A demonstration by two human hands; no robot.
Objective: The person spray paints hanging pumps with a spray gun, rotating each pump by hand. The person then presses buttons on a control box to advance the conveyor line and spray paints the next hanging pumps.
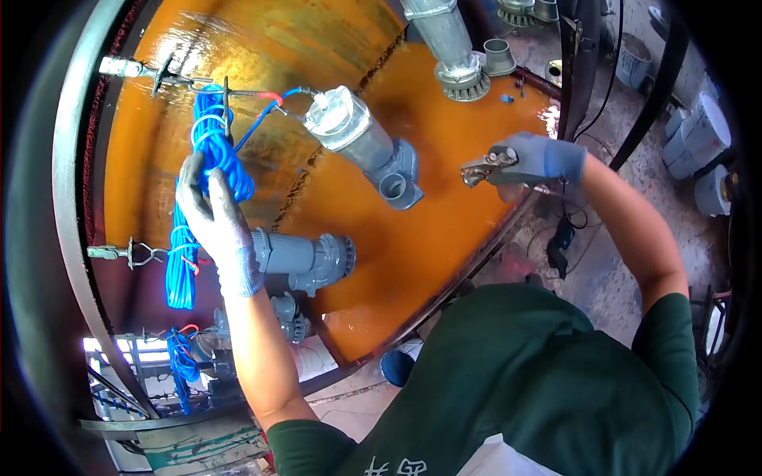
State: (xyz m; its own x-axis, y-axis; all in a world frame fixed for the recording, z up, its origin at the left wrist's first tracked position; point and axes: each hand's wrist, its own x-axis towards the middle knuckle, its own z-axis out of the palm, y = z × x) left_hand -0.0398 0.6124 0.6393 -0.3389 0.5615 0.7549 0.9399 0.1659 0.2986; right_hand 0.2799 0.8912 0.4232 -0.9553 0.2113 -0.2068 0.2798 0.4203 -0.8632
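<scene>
My gloved left hand (213, 208) is at the lower end of a bundle of coiled blue cable (213, 135), with its fingers and thumb around the cable. The bundle hangs beside a hook, and its cable leads to a grey submersible pump (353, 131) that hangs tilted, its round outlet toward me. My gloved right hand (530, 161) grips a metal spray gun (486, 165), its nozzle end pointing left toward the pump and well apart from it. A second blue cable bundle (181, 270) hangs just below my left hand, near another grey pump (298, 255).
Orange-coated booth panels (444, 238) lie behind and below the pumps. Another grey pump (444, 36) hangs at the far side. A curved metal rail (67, 151) runs along the left. White buckets (698, 131) stand on the right floor, and a dark hose trails near my right arm.
</scene>
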